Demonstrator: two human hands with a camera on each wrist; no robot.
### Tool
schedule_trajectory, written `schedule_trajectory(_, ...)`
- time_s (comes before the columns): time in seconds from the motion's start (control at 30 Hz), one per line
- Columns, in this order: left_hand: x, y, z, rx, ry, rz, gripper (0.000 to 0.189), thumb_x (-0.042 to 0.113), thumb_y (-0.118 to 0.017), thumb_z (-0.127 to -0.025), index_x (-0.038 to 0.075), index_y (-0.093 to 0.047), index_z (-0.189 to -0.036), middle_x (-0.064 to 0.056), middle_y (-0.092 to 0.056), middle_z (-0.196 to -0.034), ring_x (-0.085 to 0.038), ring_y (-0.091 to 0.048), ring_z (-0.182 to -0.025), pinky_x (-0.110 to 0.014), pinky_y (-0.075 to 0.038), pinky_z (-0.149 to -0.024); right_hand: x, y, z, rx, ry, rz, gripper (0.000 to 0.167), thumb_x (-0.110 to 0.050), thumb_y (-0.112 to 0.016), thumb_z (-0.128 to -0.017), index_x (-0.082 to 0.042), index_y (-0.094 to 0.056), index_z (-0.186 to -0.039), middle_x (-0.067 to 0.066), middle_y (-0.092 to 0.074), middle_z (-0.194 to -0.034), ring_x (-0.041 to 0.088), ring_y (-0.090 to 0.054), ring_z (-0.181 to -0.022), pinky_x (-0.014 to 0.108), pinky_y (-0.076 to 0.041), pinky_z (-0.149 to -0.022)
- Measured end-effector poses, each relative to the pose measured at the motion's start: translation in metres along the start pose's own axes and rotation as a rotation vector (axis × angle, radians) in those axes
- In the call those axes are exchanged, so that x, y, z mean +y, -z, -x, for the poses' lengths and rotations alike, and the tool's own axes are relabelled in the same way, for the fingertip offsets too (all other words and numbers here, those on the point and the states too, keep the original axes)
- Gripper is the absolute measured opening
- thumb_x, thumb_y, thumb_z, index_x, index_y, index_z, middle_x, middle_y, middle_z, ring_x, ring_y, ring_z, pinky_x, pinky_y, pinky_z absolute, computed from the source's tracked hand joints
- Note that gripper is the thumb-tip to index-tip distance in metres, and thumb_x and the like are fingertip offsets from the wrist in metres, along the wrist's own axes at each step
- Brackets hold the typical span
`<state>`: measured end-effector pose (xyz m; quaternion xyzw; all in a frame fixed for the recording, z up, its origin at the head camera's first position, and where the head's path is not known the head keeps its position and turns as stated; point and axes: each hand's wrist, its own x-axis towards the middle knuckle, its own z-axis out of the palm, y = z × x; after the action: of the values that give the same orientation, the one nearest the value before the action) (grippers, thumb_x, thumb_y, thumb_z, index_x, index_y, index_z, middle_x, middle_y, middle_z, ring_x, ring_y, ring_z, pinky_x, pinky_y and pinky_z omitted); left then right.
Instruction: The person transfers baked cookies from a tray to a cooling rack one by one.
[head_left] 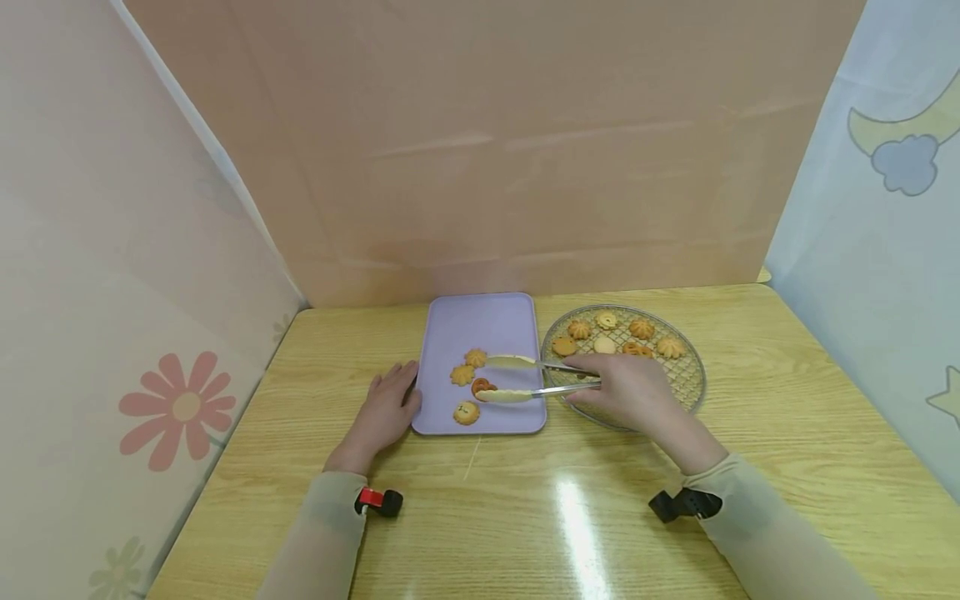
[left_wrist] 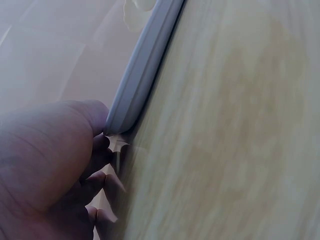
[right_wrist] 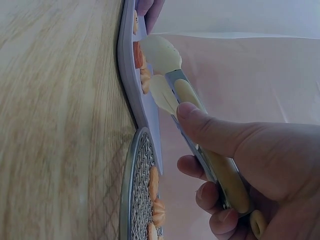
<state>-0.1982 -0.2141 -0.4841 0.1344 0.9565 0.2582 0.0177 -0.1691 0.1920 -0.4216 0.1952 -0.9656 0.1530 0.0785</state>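
My right hand (head_left: 630, 387) grips a pair of metal tongs (right_wrist: 187, 95) with cream tips, the thumb along one arm and curled fingers on the other. The tongs' tips are spread over a purple tray (head_left: 483, 321), the nearer tip beside a brown pretzel-shaped cookie (head_left: 482, 386). Two flower-shaped cookies (head_left: 462, 375) lie close by, and a round cookie (head_left: 466, 412) sits near the tray's front edge. At the tray's left edge, my left hand (head_left: 382, 412) holds the rim, thumb on it and fingers beside and below.
Right of the tray stands a round wire rack (head_left: 693, 383) bearing several cookies (head_left: 670, 347), partly hidden by my right hand. Both rest on a wood-grain table (head_left: 487, 517). A brown backdrop (head_left: 487, 167) rises behind, with patterned cloth panels (head_left: 885, 275) at the sides.
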Motion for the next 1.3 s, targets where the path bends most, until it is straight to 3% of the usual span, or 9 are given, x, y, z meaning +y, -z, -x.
schedule_trajectory(0.63, -0.0008, -0.0005, -0.0002, -0.017, 0.014, 0.012, 0.060, 0.019, -0.054, -0.114, -0.005, -0.039, -0.168, -0.022, -0.040, -0.173, -0.043, -0.025, -0.165, -0.064, -0.008, -0.134, -0.0017, -0.0039, -0.0006, -0.021, 0.002, 0.005, 0.055, -0.045, -0.095, -0.086, -0.028, -0.081, -0.136, 0.005, -0.083, -0.117, 0.009, -0.058, -0.061, 0.033, -0.041, -0.044)
schedule_trajectory(0.9, -0.0034, -0.0014, -0.0021, -0.016, 0.002, 0.008, 0.061, 0.020, -0.054, -0.114, -0.004, -0.039, -0.168, -0.022, -0.039, -0.173, -0.043, -0.025, -0.165, -0.064, -0.008, -0.134, -0.0033, -0.0042, -0.0001, -0.005, 0.015, 0.007, 0.054, -0.045, -0.094, -0.087, -0.026, -0.081, -0.136, 0.005, -0.083, -0.121, 0.021, -0.075, -0.076, 0.035, -0.046, -0.048)
schedule_trajectory(1.07, -0.0048, -0.0015, -0.0025, -0.016, 0.000, 0.008, 0.060, 0.020, -0.054, -0.114, -0.004, -0.039, -0.168, -0.022, -0.040, -0.173, -0.043, -0.026, -0.165, -0.064, -0.008, -0.134, -0.0032, -0.0052, -0.0008, 0.008, 0.023, 0.020, 0.053, -0.044, -0.094, -0.087, -0.025, -0.081, -0.136, 0.006, -0.083, -0.121, 0.025, -0.077, -0.078, 0.035, -0.046, -0.047)
schedule_trajectory(1.3, -0.0042, -0.0013, -0.0033, -0.018, -0.004, 0.009, 0.061, 0.021, -0.053, -0.114, -0.004, -0.039, -0.168, -0.022, -0.040, -0.173, -0.043, -0.026, -0.165, -0.064, -0.009, -0.134, -0.0033, -0.0062, -0.0008, 0.025, 0.025, 0.020, 0.052, -0.043, -0.094, -0.087, -0.025, -0.082, -0.134, 0.005, -0.083, -0.119, 0.018, -0.072, -0.072, 0.034, -0.043, -0.045)
